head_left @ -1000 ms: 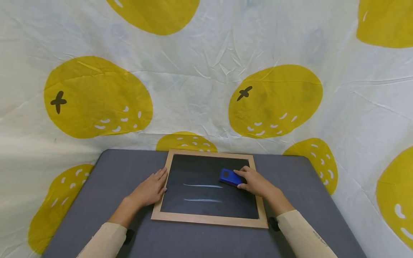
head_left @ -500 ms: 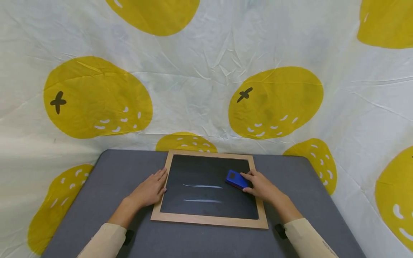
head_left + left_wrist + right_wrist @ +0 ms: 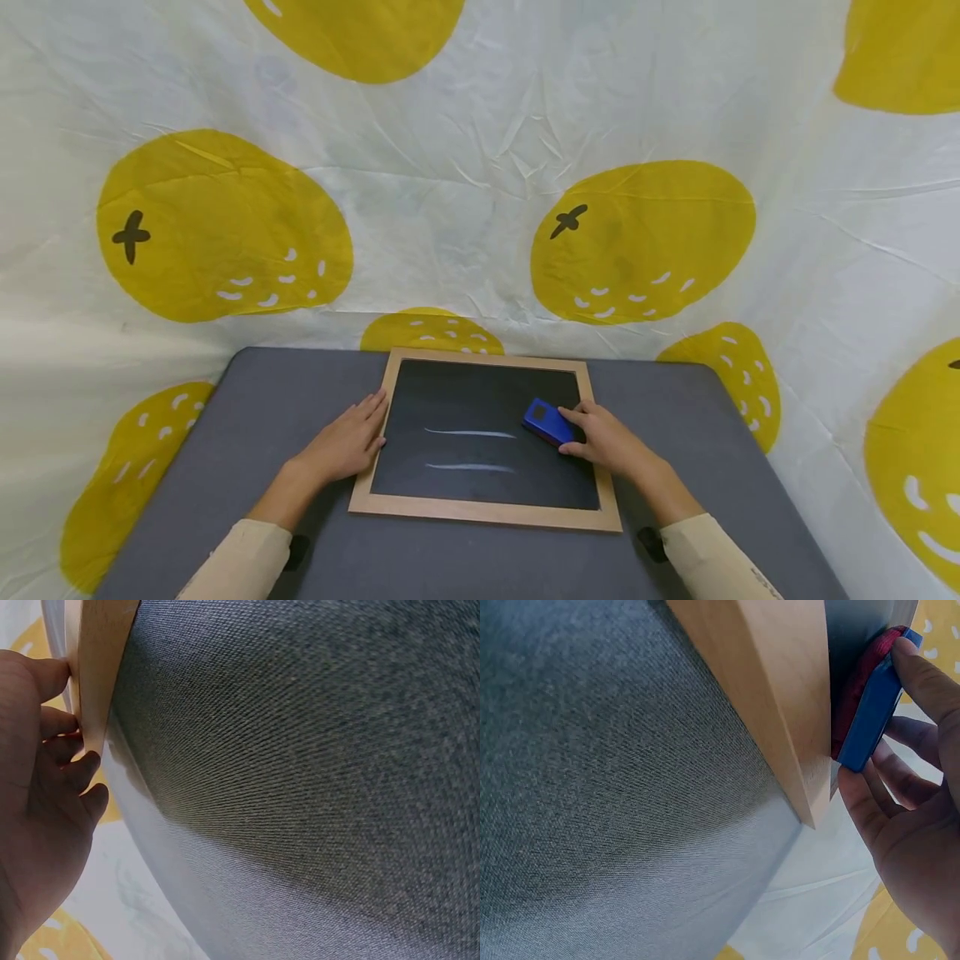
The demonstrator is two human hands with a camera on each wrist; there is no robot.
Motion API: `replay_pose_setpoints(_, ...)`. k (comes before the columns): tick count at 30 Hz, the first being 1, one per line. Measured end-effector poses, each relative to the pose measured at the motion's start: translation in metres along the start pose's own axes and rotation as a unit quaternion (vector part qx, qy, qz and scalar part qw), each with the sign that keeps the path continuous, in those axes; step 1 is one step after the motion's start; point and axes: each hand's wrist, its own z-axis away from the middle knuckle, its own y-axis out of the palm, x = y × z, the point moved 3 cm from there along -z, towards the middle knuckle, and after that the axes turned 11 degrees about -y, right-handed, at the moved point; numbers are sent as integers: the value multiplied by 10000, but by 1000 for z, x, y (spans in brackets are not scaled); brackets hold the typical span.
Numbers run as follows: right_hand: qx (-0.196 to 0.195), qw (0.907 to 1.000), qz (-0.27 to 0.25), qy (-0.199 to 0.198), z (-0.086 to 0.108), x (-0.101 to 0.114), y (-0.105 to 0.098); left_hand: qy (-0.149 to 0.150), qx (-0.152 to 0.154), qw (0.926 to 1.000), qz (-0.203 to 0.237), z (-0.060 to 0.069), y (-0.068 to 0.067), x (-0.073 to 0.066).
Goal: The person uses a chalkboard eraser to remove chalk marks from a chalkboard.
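A small chalkboard (image 3: 480, 392) in a light wooden frame (image 3: 480, 510) lies flat on the grey table. Two pale chalk lines (image 3: 470, 432) run across its lower left half. My right hand (image 3: 607, 437) grips a blue chalkboard eraser (image 3: 547, 421) between thumb and fingers, at the right part of the board. In the right wrist view the eraser's dark red felt (image 3: 862, 682) faces the board. My left hand (image 3: 347, 440) rests along the frame's left side. Its fingertips (image 3: 90, 761) touch the wooden edge in the left wrist view.
The grey table (image 3: 420, 558) extends around the board on both sides and in front. Right behind it hangs a white cloth (image 3: 442, 242) printed with large yellow fruit. Dark bands (image 3: 651, 543) sit at both wrists beside cream sleeves.
My right hand has shifted the eraser a little to the right and toward me, then barely moved. The left hand stays at the frame and the chalk lines look the same.
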Motion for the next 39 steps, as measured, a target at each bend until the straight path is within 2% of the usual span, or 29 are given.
replay_pose_setpoints(6,-36,9999,141,-55,-1,1,0,43,-24,10000,13,2,-3,-1)
replay_pose_setpoints(13,-244,9984,276,-435,-3,11,3,49,-31,10000,-13,2,-5,-1)
replay_pose_setpoints(19,-74,9990,182,-399,-11,28,7,66,-33,10000,-27,2,-4,1)
replay_pose_setpoints(27,154,9980,144,-592,-31,52,11,88,-31,9999,-90,1,-2,3)
replay_pose_setpoints(39,293,9934,198,-1094,-70,82,21,65,-4,10000,36,2,-8,-1)
